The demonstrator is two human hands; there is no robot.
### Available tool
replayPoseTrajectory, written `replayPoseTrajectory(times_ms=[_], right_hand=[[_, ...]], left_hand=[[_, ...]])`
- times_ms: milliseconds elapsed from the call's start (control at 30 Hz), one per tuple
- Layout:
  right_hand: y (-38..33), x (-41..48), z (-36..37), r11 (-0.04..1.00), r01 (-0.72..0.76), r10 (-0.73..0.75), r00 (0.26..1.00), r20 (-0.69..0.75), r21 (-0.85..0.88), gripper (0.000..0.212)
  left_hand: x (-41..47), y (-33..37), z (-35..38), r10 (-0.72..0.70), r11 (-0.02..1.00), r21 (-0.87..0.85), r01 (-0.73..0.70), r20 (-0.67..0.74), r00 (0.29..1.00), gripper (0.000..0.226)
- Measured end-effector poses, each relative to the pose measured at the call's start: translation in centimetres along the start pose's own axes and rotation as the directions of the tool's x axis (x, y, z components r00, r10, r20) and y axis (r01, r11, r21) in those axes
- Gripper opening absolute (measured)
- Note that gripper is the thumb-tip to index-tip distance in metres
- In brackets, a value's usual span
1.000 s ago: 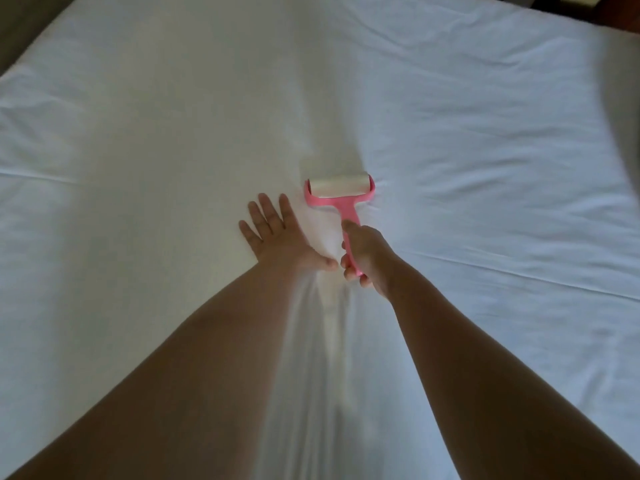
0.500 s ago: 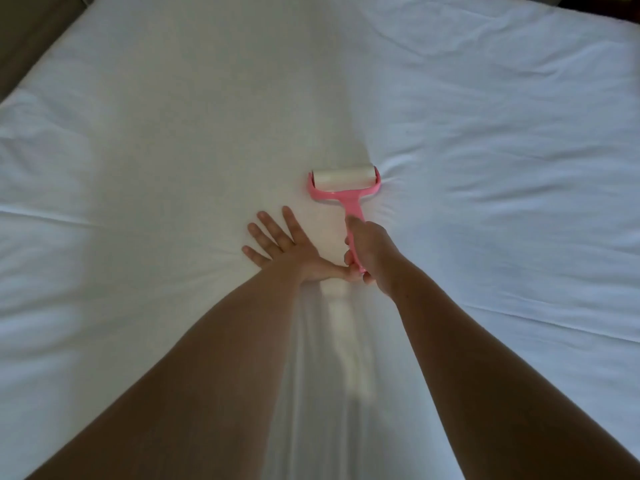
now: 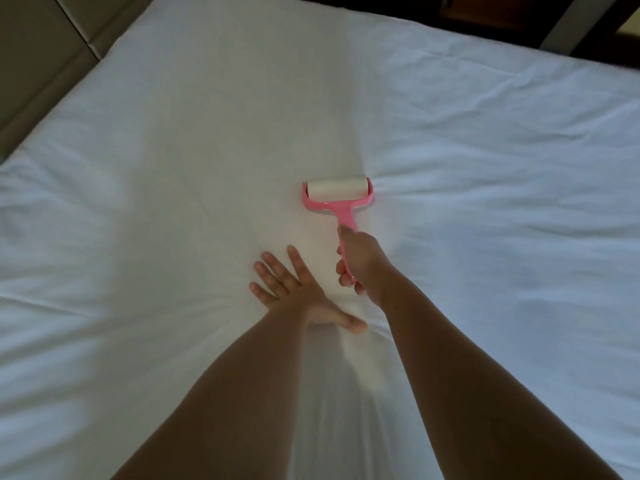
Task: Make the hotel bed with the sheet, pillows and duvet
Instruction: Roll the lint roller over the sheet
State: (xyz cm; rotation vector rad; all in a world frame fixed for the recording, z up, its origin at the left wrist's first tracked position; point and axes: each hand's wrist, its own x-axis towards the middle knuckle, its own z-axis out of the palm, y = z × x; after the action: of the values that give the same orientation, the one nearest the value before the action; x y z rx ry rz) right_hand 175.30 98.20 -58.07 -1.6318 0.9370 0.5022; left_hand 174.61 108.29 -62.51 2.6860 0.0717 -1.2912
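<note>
Two hands are working on the white sheet (image 3: 173, 161), which is lying spread over the whole bed and wrinkling in shallow folds toward the right side. The left hand (image 3: 294, 294) is pressing flat on the cloth, fingers straight and splayed, thumb reaching out to the right, holding nothing. Just beside it, the right hand (image 3: 360, 263) is wrapping its fingers round the pink handle of a lint roller (image 3: 337, 202), whose white roll is resting on the sheet ahead of both hands, near the middle of the bed. A padded grey panel (image 3: 38, 53) is showing beyond the far left corner. No pillows or duvet are appearing in view.

Judging by this, the person is cleaning the laid sheet, with the flat hand pinning the cloth so it is not dragging with the roll. The next move is probably calling for another stroke over a fresh strip, the pinning hand shifting alongside; pushing without that anchor is likely risking bunched fabric. Pillows and duvet are seemingly waiting for later.
</note>
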Motion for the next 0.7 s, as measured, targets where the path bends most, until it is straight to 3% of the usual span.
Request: replayPoseTrajectory(times_ms=[400, 533, 700], right_hand=[[-6.9, 6.6, -0.8, 0.997, 0.078, -0.078, 0.997, 0.005, 0.018, 0.039], [-4.0, 6.5, 0.0, 0.946, 0.316, -0.325, 0.913, -0.246, -0.074, 0.044], [-0.2, 3.9, 0.0, 0.945, 0.323, -0.267, 0.850, -0.454, 0.048, 0.052]], left_hand=[[3.0, 2.6, -1.8, -0.106, 0.994, -0.041, 0.106, 0.007, 0.994, 0.176], [2.7, 2.9, -1.6, -0.119, 0.992, -0.051, 0.118, -0.018, 0.993, 0.174], [3.0, 3.2, -1.2, -0.158, 0.986, -0.066, 0.155, -0.047, 0.986, 0.176]])
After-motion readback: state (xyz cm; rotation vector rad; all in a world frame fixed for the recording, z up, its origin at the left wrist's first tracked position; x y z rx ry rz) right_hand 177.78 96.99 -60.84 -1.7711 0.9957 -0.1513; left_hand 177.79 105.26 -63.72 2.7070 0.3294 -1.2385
